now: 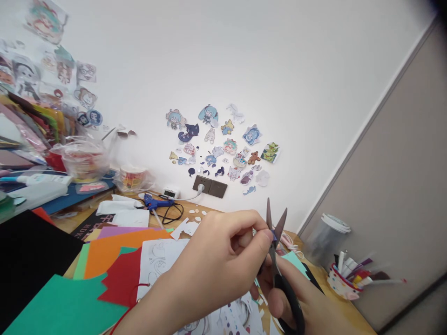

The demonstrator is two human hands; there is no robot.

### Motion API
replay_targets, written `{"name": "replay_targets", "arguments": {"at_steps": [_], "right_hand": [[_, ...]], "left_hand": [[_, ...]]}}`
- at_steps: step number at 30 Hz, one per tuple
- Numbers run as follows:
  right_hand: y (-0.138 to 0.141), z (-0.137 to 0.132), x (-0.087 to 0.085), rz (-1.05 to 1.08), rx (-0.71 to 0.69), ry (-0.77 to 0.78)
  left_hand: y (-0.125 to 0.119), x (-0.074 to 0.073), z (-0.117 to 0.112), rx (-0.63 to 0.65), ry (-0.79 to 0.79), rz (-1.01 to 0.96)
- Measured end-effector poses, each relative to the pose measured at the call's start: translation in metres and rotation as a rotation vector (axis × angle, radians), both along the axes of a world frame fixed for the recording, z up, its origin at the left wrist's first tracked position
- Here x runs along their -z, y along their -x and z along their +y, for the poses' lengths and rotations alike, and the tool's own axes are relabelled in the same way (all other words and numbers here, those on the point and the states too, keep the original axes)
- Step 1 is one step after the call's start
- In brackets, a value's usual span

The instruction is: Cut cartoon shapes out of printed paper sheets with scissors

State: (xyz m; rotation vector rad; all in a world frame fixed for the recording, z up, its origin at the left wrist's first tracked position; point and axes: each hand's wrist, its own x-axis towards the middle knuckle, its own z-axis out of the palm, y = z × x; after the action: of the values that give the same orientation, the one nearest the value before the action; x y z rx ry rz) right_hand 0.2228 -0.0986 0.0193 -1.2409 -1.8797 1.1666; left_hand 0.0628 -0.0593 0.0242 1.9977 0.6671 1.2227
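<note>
My right hand [296, 288] is closed around a pair of scissors [291, 298] with black handles. Their dark blades point up and stand apart. Thumb and forefinger of my left hand [230, 246] pinch a small purple-blue piece [274, 235], which sits between the blades and is mostly hidden by my fingers. A red cord [131, 304] loops around my left wrist. Below my hands lie paper scraps [244, 311] and a white sheet with line drawings [157, 258].
Coloured foam sheets [108, 253] in orange, red, green and black cover the left of the table. A blue glue gun [155, 202] lies near the wall socket [209, 186]. At right stand a cup of pens [344, 284] and a lidded clear tub [324, 239]. Cutouts [229, 146] dot the wall.
</note>
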Motion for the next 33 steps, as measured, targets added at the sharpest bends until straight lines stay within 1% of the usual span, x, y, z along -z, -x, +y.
{"name": "replay_targets", "arguments": {"at_steps": [4,8,11,15,22,27,33], "right_hand": [[-0.002,0.001,0.006,0.007,0.0,-0.001],[-0.005,0.003,0.012,0.015,-0.005,-0.061],[-0.006,0.002,0.011,-0.013,0.025,-0.067],[-0.007,0.001,0.01,-0.026,0.013,-0.061],[-0.012,0.003,0.015,-0.053,0.016,-0.12],[-0.012,0.005,0.019,-0.011,-0.009,-0.09],[-0.008,0.008,0.02,-0.074,-0.009,-0.179]], "left_hand": [[0.001,0.0,-0.001,0.022,0.018,-0.006],[0.003,-0.002,-0.002,0.07,0.025,-0.001],[0.003,-0.003,-0.002,0.099,0.058,-0.004],[0.001,-0.004,-0.002,0.126,0.125,-0.014],[0.001,-0.004,-0.003,0.189,0.183,-0.05],[0.001,-0.003,-0.004,0.182,0.205,-0.09],[-0.004,0.0,-0.007,0.141,0.255,-0.125]]}}
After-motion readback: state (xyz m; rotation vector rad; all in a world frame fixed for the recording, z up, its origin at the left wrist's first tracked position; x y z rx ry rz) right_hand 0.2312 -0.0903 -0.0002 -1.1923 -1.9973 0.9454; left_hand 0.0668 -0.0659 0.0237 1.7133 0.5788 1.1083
